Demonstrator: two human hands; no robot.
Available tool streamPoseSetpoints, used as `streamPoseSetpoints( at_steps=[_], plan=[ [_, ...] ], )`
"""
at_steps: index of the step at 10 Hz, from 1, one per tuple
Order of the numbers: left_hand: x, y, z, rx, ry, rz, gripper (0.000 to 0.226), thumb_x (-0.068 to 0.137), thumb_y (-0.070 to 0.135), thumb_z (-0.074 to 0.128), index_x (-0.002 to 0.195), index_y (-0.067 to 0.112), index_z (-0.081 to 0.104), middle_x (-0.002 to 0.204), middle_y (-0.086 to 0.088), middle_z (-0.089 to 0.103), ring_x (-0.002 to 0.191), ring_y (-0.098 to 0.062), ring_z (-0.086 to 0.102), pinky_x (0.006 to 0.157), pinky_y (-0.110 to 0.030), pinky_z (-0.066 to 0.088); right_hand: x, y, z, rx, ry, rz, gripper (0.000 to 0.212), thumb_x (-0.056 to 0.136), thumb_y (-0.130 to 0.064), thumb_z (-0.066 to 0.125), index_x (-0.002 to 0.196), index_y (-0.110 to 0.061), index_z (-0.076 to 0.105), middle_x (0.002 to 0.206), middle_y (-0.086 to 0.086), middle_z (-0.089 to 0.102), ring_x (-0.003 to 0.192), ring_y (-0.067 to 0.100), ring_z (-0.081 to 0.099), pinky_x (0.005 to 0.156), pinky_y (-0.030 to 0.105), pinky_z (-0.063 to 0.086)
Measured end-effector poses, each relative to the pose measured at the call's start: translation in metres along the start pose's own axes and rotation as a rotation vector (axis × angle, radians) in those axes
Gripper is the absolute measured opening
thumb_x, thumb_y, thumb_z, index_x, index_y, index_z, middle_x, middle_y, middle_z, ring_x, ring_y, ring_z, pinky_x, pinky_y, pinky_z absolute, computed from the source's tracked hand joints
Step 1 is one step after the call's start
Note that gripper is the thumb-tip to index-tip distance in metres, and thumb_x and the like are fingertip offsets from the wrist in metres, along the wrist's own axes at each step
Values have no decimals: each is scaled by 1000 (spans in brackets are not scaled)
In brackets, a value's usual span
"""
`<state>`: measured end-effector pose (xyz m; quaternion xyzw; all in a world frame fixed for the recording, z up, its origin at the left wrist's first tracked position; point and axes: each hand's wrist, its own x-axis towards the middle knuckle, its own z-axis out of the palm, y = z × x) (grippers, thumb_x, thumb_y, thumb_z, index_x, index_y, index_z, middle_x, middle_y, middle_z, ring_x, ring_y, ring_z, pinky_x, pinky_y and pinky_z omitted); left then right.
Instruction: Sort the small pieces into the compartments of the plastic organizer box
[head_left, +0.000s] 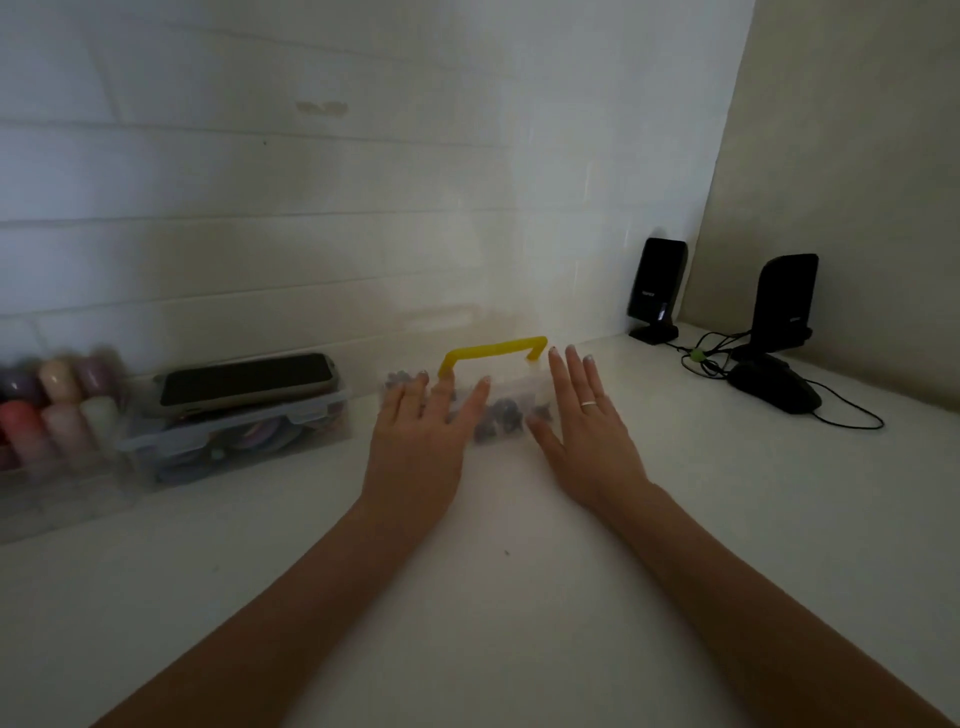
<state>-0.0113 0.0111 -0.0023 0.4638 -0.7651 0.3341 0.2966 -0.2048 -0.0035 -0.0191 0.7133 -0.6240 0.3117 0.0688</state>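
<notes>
Head cam view, pretty dim and a bit blurry. White desk (519, 597) up against a white paneled wall. Off to the left there's a clear latched storage box (234, 441) with a phone (247, 378) lying flat on its lid, and past that a clear rack of pastel bottles (52, 410) at the frame edge. Right corner has two black speakers (655, 291) plus a black mouse (774, 387) with cables trailing around. None of that sits between the hands and the box.

The organizer box (511, 397) is mid-desk, near the wall, long axis running left-right with the right end angled slightly away. Clear plastic, rectangular, yellow arch handle (493, 349) standing up on top. Dark small pieces (501, 415) show through the front wall; can't tell which compartments.

Left hand (421, 441) lies over the box's left part, fingers straight and spread. Right hand (587, 415) is at the right end, fingers straight, close together, ring on one. Whether they're actually touching the box, hard to say.
</notes>
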Motion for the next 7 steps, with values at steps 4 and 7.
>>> streamPoseSetpoints(
  at_steps=[4,7],
  plan=[
    [-5,-51,38,-20,-255,-87,77,89,42,57,152,25,16,161,-9,6,147,-37,5,118,-53,2,59,-14,49,55,17,-139,72,96,-45,37,150,-18,-2,159,0,0,145,15,-8,116,27,3],
    [3,-49,29,-162,-126,-118,45,92,27,52,135,14,55,151,-16,37,141,-35,33,115,-55,1,59,-15,17,232,289,-213,52,99,-25,38,148,-18,23,154,-1,28,142,10,24,115,34,23]
  ],
)
